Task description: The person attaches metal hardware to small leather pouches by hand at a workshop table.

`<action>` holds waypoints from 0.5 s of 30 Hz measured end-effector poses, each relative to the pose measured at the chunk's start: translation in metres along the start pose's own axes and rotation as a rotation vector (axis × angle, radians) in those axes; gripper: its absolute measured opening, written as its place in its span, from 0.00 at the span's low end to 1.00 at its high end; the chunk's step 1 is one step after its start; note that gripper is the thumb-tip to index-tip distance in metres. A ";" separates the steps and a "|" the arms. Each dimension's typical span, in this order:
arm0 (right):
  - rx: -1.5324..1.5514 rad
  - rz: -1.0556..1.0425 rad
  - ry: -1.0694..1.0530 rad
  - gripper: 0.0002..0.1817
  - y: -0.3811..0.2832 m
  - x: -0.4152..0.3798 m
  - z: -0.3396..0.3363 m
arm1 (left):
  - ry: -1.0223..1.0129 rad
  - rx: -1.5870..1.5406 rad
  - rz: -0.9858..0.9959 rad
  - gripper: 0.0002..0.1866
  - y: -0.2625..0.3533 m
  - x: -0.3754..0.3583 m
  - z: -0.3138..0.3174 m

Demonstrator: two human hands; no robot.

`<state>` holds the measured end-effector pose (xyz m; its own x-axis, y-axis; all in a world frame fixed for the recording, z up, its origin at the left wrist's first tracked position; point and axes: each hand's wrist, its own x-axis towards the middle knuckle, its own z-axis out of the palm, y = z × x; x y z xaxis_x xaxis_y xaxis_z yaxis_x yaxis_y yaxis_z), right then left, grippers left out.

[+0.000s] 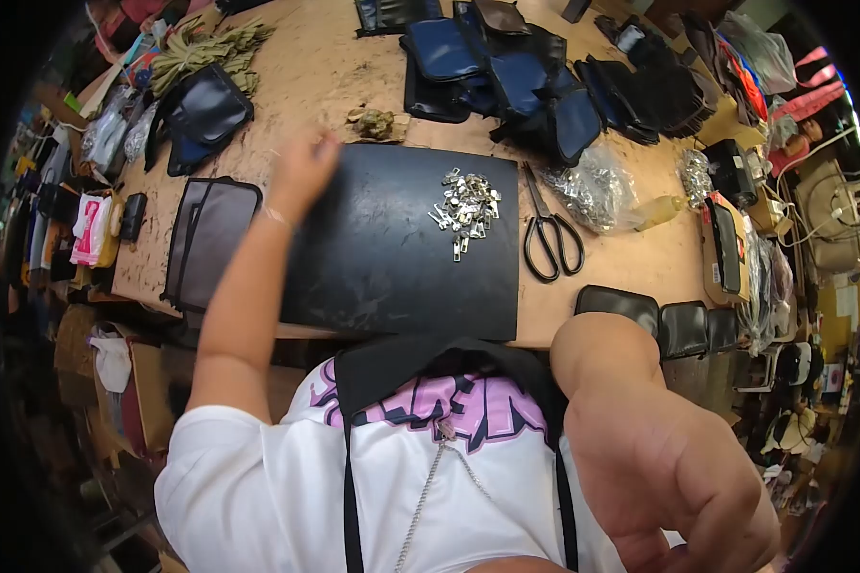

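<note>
My left hand [303, 174] is over the upper left corner of a black mat [392, 248], its fingers smeared by motion. Close to the camera, my right hand [674, 468] is raised in front of my white shirt; its fingers bend toward the lower edge of the view and their tips are hidden. On the mat's right part lies a loose pile of silver zipper sliders [466, 205]. Black-handled scissors [550, 244] rest just right of the mat. Grey fabric panels [215, 234] lie left of it, below my left forearm.
Dark blue and black pouches [521, 76] are heaped at the back. A plastic bag of metal parts [597, 191] sits right of the scissors. Black padded pieces [621, 310] line the front right edge. A dark pouch [210, 105] and olive strips [215, 53] lie back left.
</note>
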<state>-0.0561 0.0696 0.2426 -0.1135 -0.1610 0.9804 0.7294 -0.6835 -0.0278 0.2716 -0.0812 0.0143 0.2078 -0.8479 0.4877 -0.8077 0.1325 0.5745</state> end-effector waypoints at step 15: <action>-0.196 1.277 -0.371 0.16 0.080 -0.147 -0.120 | 0.092 0.606 -1.019 0.22 -0.290 0.084 -0.182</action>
<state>-0.0626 -0.0469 0.0727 0.7799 -0.5777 0.2411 0.0752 -0.2959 -0.9523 0.6233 -0.0979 0.0085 0.9244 -0.3786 0.0461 -0.3716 -0.8669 0.3322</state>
